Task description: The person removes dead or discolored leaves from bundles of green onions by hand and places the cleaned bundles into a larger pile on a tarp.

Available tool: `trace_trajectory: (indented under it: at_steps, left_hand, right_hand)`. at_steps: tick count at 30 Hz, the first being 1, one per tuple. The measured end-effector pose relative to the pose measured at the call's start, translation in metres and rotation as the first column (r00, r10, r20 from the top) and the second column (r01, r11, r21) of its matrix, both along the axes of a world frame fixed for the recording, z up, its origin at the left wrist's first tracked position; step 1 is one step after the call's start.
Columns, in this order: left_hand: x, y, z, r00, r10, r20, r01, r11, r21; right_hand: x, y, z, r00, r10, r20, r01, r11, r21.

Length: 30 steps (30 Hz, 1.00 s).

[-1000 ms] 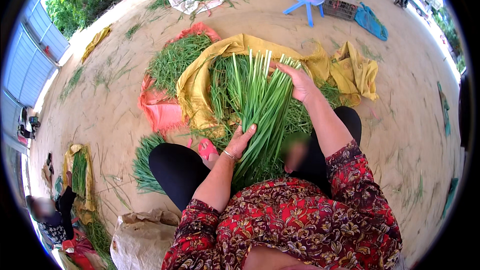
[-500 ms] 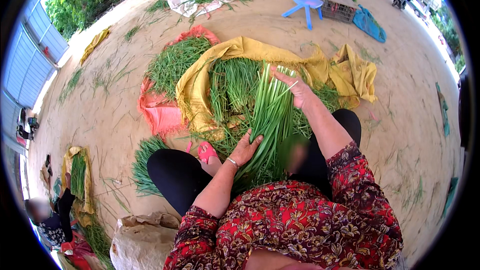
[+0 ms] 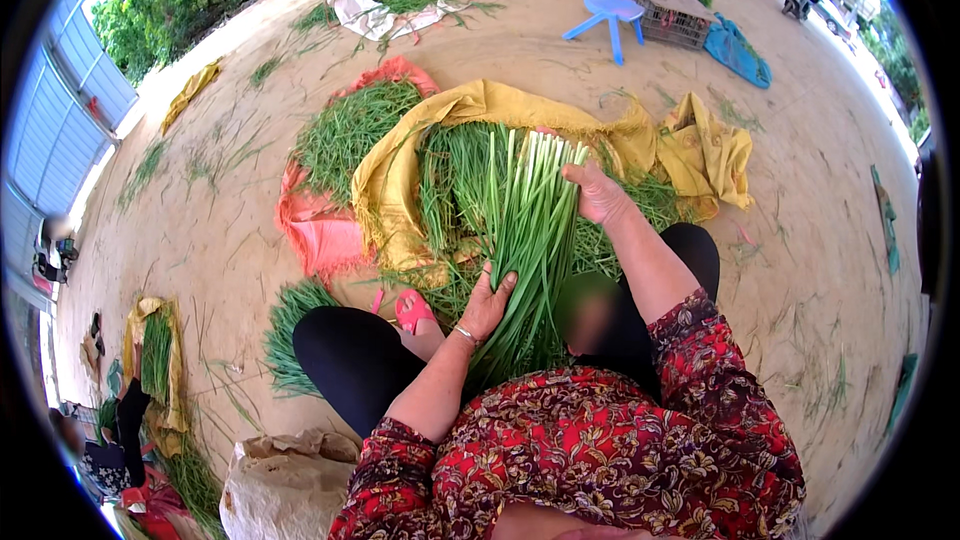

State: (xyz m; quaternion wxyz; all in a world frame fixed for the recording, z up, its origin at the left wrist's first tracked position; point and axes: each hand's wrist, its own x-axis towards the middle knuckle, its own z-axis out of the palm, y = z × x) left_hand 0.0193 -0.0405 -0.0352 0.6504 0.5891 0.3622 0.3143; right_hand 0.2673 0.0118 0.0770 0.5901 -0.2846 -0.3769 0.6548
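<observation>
A thick bundle of garlic chives (image 3: 530, 230), long and green with pale stem ends up, leans away from my lap. My left hand (image 3: 487, 305) is closed round its lower left side, thumb across the leaves; a bracelet shows at the wrist. At the upper right, my right hand (image 3: 600, 192) grips the bundle just below the pale ends, its fingers mostly hidden behind the stems. More chives (image 3: 455, 165) lie beyond the bundle on a yellow woven sack (image 3: 385, 165). Left of my knee, another pile of chives (image 3: 292, 340) rests on the ground.
A pink-red sack (image 3: 325, 235) with loose greens lies at the far left of the yellow one. Beside my left leg stands a pale sack (image 3: 285, 485). Farther off are a blue chair (image 3: 605, 5), a crate (image 3: 675, 15) and a blue bag (image 3: 738, 50). Other people sit nearby.
My right hand has gone from stretched flat against the pale ends to wrapped round the bundle's right side. The bundle stands more upright, its ends shifted slightly left. My left hand has barely moved.
</observation>
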Motion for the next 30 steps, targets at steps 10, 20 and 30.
trace_trajectory:
  at_steps: [10, 20, 30]
  left_hand:
    - [0.008, -0.008, -0.010, 0.980, 0.053, -0.190, 0.009, 0.950, 0.313]
    - [0.007, -0.011, 0.012, 0.983, 0.014, -0.184, 0.070, 0.894, 0.442]
    - [-0.006, 0.007, -0.008, 0.835, 0.151, 0.529, 0.036, 0.944, -0.327]
  right_hand:
    - [-0.011, 0.014, 0.001, 0.871, -0.252, 0.421, 0.360, 0.912, -0.198]
    - [-0.013, 0.003, 0.007, 0.947, -0.215, 0.240, 0.270, 0.935, -0.229]
    - [-0.021, 0.000, 0.029, 0.894, -0.267, 0.359, 0.338, 0.929, -0.150]
